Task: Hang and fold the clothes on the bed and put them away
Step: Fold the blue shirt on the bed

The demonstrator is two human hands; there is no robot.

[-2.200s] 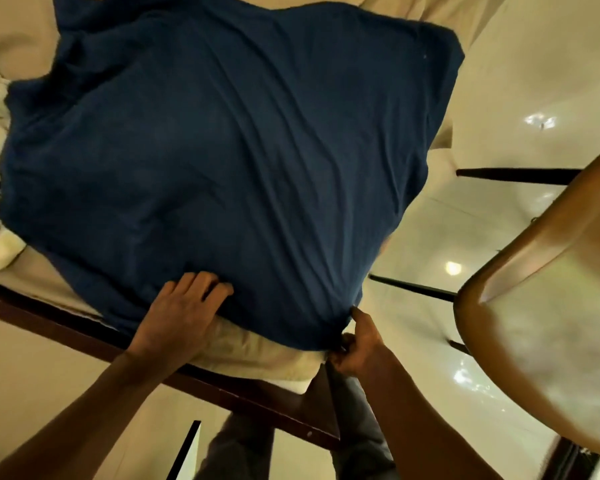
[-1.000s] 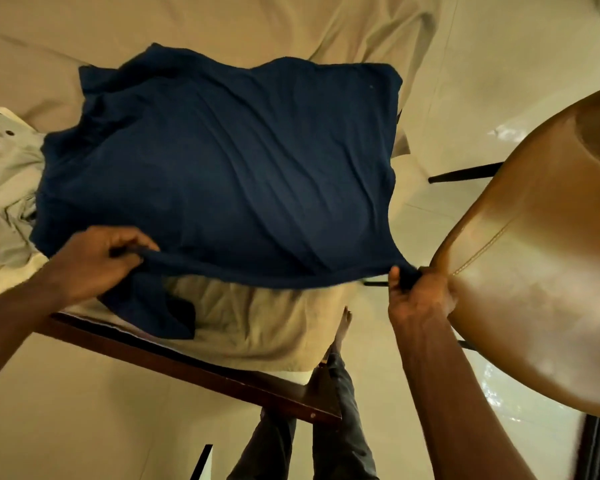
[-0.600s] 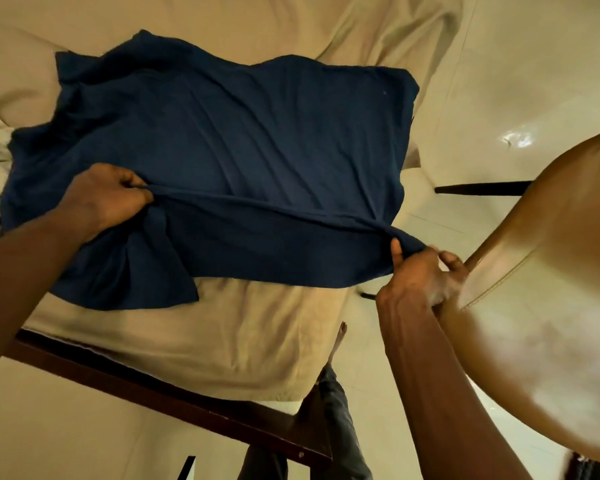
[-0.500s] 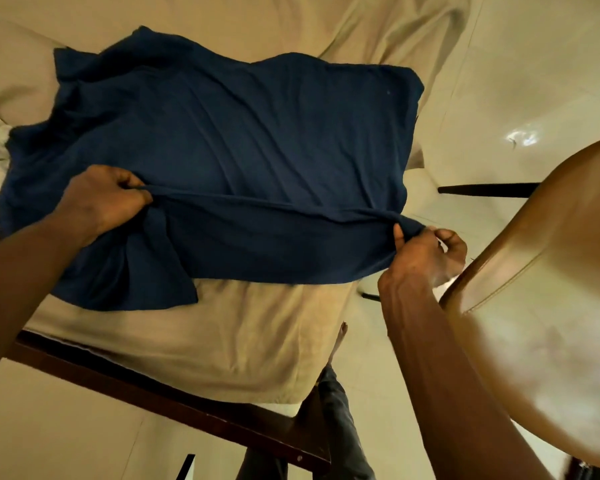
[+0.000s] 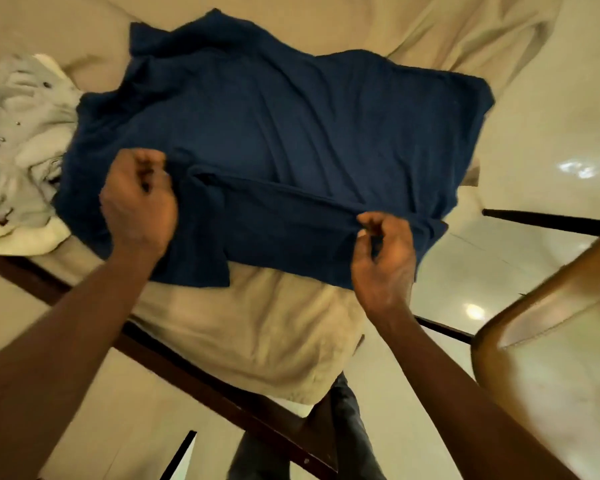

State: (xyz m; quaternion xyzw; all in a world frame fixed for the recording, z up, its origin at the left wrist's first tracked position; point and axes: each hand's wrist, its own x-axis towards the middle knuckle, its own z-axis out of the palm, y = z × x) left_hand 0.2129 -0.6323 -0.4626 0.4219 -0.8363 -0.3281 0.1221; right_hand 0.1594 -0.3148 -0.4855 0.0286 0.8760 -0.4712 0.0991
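You stand at the near corner of a bed [image 5: 257, 327] with a rumpled beige sheet and a dark wooden frame [image 5: 187, 372], on a glossy cream tiled floor [image 5: 541, 109]. A brown chair [image 5: 551, 368] is close on your right. The navy shirt [image 5: 291, 126] lies spread across the bed, its near edge folded up into a long band running left to right. Your left hand [image 5: 137, 206] hovers over the left end of that band, fingers loosely curled with no cloth visible in them. Your right hand [image 5: 383, 261] is at the right end, fingertips at the fold line; blur hides whether they pinch the fabric. A heap of pale clothes [image 5: 25, 133] lies just left of the shirt.
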